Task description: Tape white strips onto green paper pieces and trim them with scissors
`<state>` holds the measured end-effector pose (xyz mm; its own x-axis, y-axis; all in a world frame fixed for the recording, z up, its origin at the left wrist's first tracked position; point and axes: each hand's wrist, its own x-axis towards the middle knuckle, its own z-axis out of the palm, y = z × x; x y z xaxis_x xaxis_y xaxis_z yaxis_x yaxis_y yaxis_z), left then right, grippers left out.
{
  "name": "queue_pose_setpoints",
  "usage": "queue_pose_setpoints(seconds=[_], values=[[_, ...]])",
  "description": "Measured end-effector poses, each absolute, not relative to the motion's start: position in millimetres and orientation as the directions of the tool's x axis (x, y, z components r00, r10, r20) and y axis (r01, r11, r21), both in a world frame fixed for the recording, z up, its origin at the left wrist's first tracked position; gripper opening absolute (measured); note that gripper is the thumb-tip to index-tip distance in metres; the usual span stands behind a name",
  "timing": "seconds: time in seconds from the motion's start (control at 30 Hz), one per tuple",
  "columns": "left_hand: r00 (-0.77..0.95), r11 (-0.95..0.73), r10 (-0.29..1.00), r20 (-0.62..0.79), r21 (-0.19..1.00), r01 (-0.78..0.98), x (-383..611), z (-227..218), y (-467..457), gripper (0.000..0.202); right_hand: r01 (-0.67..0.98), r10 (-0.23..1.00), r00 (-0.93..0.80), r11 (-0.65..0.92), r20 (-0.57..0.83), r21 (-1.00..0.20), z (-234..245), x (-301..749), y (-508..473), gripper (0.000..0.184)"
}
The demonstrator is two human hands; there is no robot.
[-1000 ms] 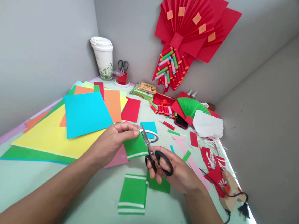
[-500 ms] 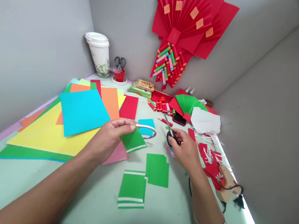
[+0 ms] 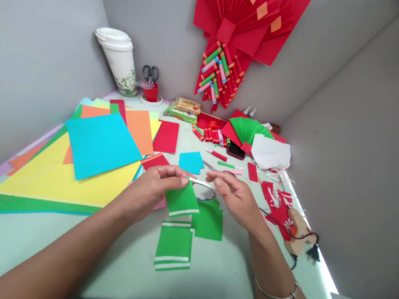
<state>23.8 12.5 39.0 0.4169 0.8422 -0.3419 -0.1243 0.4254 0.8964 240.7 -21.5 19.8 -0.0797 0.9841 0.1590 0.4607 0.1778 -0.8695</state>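
My left hand (image 3: 165, 183) is closed, pinching a green paper rectangle (image 3: 182, 200) together with a roll of white double-sided tape (image 3: 204, 183) at the paper's top edge. A white tape strip runs along the paper's lower edge. My right hand (image 3: 233, 194) is at the right side of the tape roll, its thumb and fingers slightly apart; whether they touch the roll I cannot tell. Scissors (image 3: 209, 165) lie on the table behind my right hand, which partly hides them. Below are green papers with white tape strips (image 3: 174, 243) and plain green papers (image 3: 210, 222).
Coloured paper sheets (image 3: 101, 145) are piled at left. Behind stand a white cup (image 3: 118, 63) and a red pot (image 3: 151, 92) holding scissors. A red fan decoration (image 3: 233, 39) hangs on the wall. A green paper fan (image 3: 250, 130), white paper (image 3: 270, 151) and a corded tool (image 3: 297, 230) lie at right.
My right hand has let go of the scissors, now on the table, and has come left to the tape roll. My left hand still holds the green paper and tape. The view has shifted slightly.
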Motion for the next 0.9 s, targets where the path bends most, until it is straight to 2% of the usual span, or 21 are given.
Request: queue_pose_setpoints(seconds=[0.13, 0.3, 0.4, 0.53, 0.7, 0.9], values=[[0.424, 0.457, 0.812, -0.401, 0.889, -0.036, 27.4, 35.8, 9.4, 0.024, 0.294, 0.985, -0.168, 0.097, 0.049, -0.951, 20.3, 228.0, -28.0, 0.024], [0.372, 0.275, 0.868, -0.330, 0.942, 0.193, 23.2, 35.0, 12.8, 0.023, 0.169, 0.999, 0.014, 0.038, 0.041, -0.985, 17.3, 237.7, -21.5, 0.019], [0.499, 0.175, 0.802, -0.329, 0.927, 0.331, 21.4, 35.2, 11.3, 0.021, 0.109, 0.986, 0.144, 0.064, 0.080, -0.992, 16.2, 245.0, -17.4, 0.020], [0.674, 0.022, 0.644, -0.362, 0.889, 0.457, 23.8, 25.3, 2.9, 0.016, 0.072, 0.976, 0.194, 0.087, 0.099, -0.994, 15.0, 246.7, -15.8, 0.020], [0.624, -0.164, 0.727, -0.286, 0.810, 0.563, 29.5, 9.4, -2.3, 0.010, 0.094, 0.975, 0.203, 0.074, 0.091, -0.993, 19.4, 243.5, -17.3, 0.018], [0.563, -0.346, 0.809, -0.169, 0.638, 0.688, 43.0, 9.5, 0.0, 0.033, 0.102, 0.974, 0.210, 0.063, 0.084, -0.993, 22.4, 241.7, -17.9, 0.018]])
